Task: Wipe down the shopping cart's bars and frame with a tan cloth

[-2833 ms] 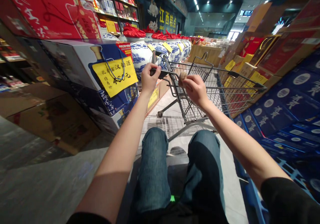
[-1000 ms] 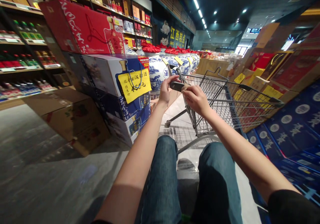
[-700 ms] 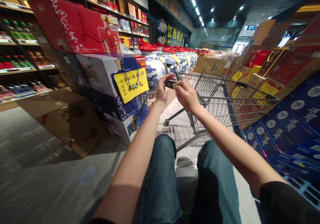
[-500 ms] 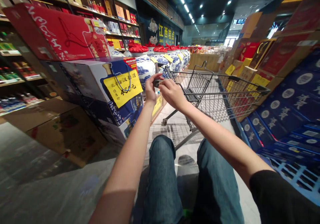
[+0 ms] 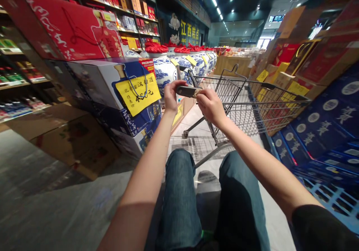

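My left hand (image 5: 171, 94) is closed around the rounded end of the dark handle arm (image 5: 186, 91) of a shopping cart (image 5: 238, 110). Its fingers curl over the top, with the thumb below. My right hand (image 5: 209, 103) pinches a small tan, crumpled piece (image 5: 197, 92), perhaps cloth, against the right part of that same arm. The fingers hide most of the piece. The wire basket of the cart extends to the right, beyond both hands.
Stacked gift boxes (image 5: 81, 34) and a yellow price sign (image 5: 137, 88) stand close on the left. Blue-and-white jars (image 5: 164, 69) with red cloth tops line the aisle. Blue boxes (image 5: 314, 135) rise on the right. A cardboard box (image 5: 75, 142) lies at lower left.
My right hand has moved right, away from the left, uncovering the dark handle arm and the tan piece. My left hand stays at the arm's end. The view has shifted slightly.
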Motion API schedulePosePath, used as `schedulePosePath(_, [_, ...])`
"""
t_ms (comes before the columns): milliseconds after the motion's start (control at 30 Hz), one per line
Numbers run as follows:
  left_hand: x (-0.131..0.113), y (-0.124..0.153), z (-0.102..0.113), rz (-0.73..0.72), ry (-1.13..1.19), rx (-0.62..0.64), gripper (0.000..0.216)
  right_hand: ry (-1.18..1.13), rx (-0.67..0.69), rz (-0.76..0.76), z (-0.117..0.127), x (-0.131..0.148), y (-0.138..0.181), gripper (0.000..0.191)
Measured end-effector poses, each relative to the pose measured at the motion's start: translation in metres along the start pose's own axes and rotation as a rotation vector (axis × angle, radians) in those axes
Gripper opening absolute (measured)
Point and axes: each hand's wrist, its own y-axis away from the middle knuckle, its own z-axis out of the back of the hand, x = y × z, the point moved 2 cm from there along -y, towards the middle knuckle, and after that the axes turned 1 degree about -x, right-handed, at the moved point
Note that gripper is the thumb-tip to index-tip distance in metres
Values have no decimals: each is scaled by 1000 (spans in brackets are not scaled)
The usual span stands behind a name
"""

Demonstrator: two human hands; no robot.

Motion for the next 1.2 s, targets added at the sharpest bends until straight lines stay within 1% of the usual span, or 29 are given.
schedulePosePath(100, [0,2,-2,-6,-4,-19,56,-26,4,18,-6,15,-16,22])
schedulePosePath(200, [-1,3,-1,-3,6,-1,54,5,54,62,-18,38,-39,23])
schedulePosePath(267, [-2,3,0,1,16,17,54,26,89,78,-20,44,-44,23])
schedulePosePath(333, [-4,4,2,-9,22,28,54,31,86,68,-15,37,-35,23])
schedulePosePath(433, [-4,6,1,-25,42,26,54,22,19,43,5,11,-4,21])
schedulePosePath(500, [-3,7,-2,-28,39,-1,54,15,-3,63,17,-4,15,19])
schedulePosePath(567, [-1,8,-5,-33,18,-41,56,4,-14,79,25,-10,22,18])
schedulePosePath(633, [2,8,-7,-44,-2,-66,58,-19,-28,78,25,-3,13,19])
schedulePosePath(700, [3,9,-8,-48,8,-74,55,-43,-31,76,19,16,-8,21])
schedulePosePath(800, [3,9,-5,-13,92,-63,43,10,38,102,1,45,-44,26])
schedulePosePath(867, [1,9,-2,-5,129,-55,38,67,77,130,-8,55,-55,29])
schedulePosePath(933, [-2,9,-1,-39,128,-34,38,90,82,119,-9,51,-49,30])
schedulePosePath(1033, [-6,10,-4,-84,156,11,46,70,53,65,3,27,-17,29])
schedulePosePath(1100, [-7,10,-8,-83,186,17,46,77,71,34,14,11,4,26])
schedulePosePath(1167, [-6,9,-11,-73,200,-7,42,90,119,32,20,5,11,23])
schedulePosePath(1200, [-5,9,-12,-70,201,-23,41,92,134,46,21,7,8,23])
